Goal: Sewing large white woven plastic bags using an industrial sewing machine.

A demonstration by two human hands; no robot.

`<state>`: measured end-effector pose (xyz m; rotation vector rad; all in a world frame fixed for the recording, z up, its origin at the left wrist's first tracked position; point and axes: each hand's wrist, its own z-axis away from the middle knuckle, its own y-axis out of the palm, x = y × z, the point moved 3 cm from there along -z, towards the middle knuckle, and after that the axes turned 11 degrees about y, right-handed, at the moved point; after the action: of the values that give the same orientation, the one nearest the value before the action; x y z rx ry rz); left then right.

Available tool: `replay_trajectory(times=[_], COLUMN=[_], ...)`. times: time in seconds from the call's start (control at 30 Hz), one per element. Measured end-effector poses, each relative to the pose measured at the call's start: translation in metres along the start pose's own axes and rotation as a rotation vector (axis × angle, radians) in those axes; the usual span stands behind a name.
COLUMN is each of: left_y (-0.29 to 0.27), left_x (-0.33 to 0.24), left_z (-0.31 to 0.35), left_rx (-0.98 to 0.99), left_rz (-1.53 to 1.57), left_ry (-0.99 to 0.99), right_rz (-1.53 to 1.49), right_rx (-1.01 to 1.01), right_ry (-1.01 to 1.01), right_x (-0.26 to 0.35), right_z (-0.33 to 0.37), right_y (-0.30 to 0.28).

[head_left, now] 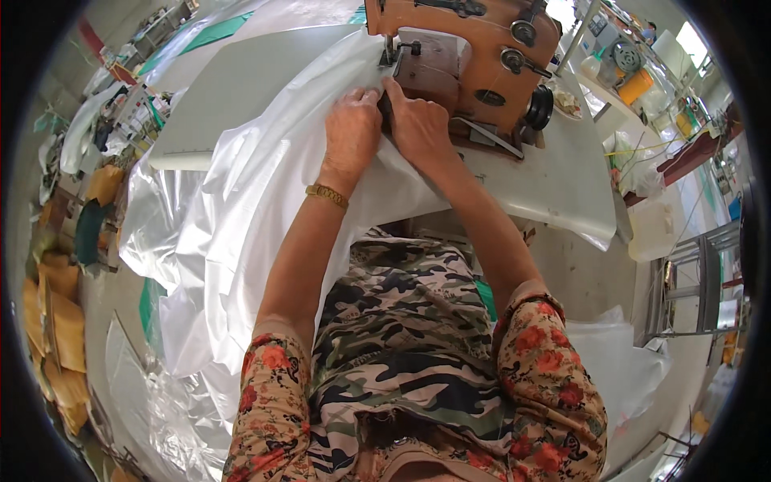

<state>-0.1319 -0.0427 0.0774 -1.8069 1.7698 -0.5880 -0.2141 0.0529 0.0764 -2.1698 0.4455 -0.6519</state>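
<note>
A brown-orange industrial sewing machine [490,56] stands at the far side of the table. Under its presser foot [388,58] runs the edge of a large translucent white plastic sheet [265,169], which falls in folds over the table's left front edge. Just in front of the foot, my left hand [353,124] is closed on the sheet with curled fingers. Beside it my right hand [416,124] pinches the sheet's edge, its index finger reaching toward the foot. The fingertips of both hands are partly hidden.
The pale sewing table [554,185] extends on both sides of the machine. A black handwheel [540,107] juts out at its right. Yellow-brown bundles [60,321] lie at the far left. A metal frame [695,281] and a whitish plastic jug [649,229] stand at the right.
</note>
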Motion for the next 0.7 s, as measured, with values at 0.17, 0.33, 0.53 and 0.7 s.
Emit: replay_trajectory(times=[0.17, 0.33, 0.53, 0.7], left_y=[0.003, 0.002, 0.001, 0.002], left_x=[0.002, 0.005, 0.008, 0.011], left_z=[-0.005, -0.011, -0.025, -0.03], left_rx=[-0.015, -0.059, 0.018, -0.025], left_rz=[-0.005, 0.029, 0.077, 0.126], left_ry=[0.028, 0.012, -0.019, 0.003], right_rz=[0.032, 0.057, 0.08, 0.09], right_rx=[0.019, 0.058, 0.069, 0.067], right_ry=[0.01, 0.02, 0.037, 0.066], right_x=[-0.001, -0.001, -0.005, -0.01], right_z=[-0.005, -0.008, -0.014, -0.02], right_y=[-0.002, -0.002, 0.003, 0.011])
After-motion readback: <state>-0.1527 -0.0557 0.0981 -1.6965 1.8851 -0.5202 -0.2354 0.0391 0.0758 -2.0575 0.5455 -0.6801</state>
